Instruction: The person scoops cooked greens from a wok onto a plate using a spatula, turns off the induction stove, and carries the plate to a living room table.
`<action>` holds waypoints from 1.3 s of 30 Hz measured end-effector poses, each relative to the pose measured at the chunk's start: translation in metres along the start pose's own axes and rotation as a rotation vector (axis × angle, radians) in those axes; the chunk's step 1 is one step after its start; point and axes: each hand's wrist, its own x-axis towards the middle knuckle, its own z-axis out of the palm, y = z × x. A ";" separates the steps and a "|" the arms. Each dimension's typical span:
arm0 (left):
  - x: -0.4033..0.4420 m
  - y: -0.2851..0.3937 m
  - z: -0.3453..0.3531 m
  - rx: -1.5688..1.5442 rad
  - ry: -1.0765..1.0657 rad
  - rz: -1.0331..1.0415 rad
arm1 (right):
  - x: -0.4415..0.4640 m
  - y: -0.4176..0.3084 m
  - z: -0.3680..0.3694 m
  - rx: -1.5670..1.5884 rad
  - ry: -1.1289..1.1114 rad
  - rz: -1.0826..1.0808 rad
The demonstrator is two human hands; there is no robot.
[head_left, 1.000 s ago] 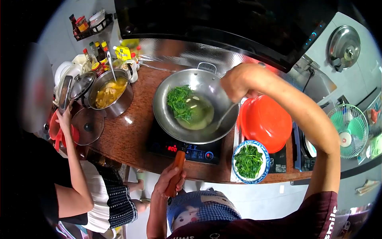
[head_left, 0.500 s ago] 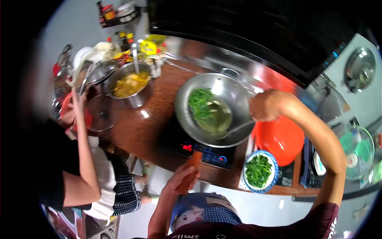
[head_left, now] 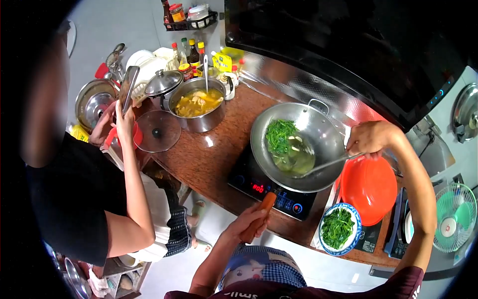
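In the head view, my left hand [head_left: 252,224] is wrapped round the wooden handle [head_left: 263,212] of a steel wok [head_left: 326,142]. The wok is on a black induction cooktop [head_left: 239,178] with lit red digits. Leafy greens [head_left: 281,137] lie at the left of the wok, beside a pool of broth [head_left: 298,162] with pale pieces in it. My right hand [head_left: 371,138] grips a long-handled metal spatula [head_left: 327,164] over the wok's right rim. Its head dips into the broth, so its shape is partly hidden.
A blue-rimmed bowl of greens [head_left: 340,229] and a red basin [head_left: 368,189] stand right of the wok. A pot of yellow soup [head_left: 198,104] and a glass lid [head_left: 158,131] are at left. Another person [head_left: 74,194] stands there, holding a phone-like object [head_left: 129,85]. A fan [head_left: 455,218] is far right.
The whole view has shifted, so everything appears further right and sharper. My hands keep their grips on the handle and the spatula. The other person has raised the phone-like object.
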 end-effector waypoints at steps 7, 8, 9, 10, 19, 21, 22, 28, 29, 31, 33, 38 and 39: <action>-0.001 0.000 0.006 -0.002 0.010 0.012 | 0.031 0.016 -0.003 0.096 -0.105 -0.201; -0.002 0.001 0.007 -0.004 0.021 0.013 | 0.036 0.010 0.002 0.120 -0.067 -0.191; -0.001 0.001 0.006 0.007 0.004 0.016 | 0.044 0.008 0.009 0.175 0.002 -0.180; -0.001 0.001 0.005 0.017 -0.013 0.019 | 0.055 0.006 0.017 0.230 0.072 -0.169; 0.004 -0.006 0.000 0.159 -0.020 0.050 | 0.074 0.037 0.034 0.637 0.206 -0.095; 0.003 -0.011 -0.003 0.128 -0.010 0.048 | 0.056 0.057 0.042 0.583 0.214 -0.128; 0.002 -0.012 -0.004 0.080 -0.005 0.036 | 0.047 0.068 0.051 0.641 0.221 -0.146; -0.043 -0.002 -0.018 0.328 0.366 0.312 | -0.001 0.115 0.118 1.229 0.377 -0.275; -0.057 0.005 0.001 0.438 0.493 0.383 | -0.006 0.115 0.133 1.331 0.415 -0.305; -0.074 0.013 0.036 0.640 0.692 0.548 | -0.008 0.118 0.162 1.528 0.369 -0.346; -0.078 0.010 0.068 0.714 0.760 0.758 | 0.014 0.108 0.191 1.726 0.225 -0.383; -0.029 -0.013 0.128 1.457 0.658 0.824 | 0.054 0.113 0.239 1.661 0.136 -0.285; -0.012 -0.019 0.122 1.504 0.666 0.770 | 0.049 0.114 0.243 1.724 0.187 -0.338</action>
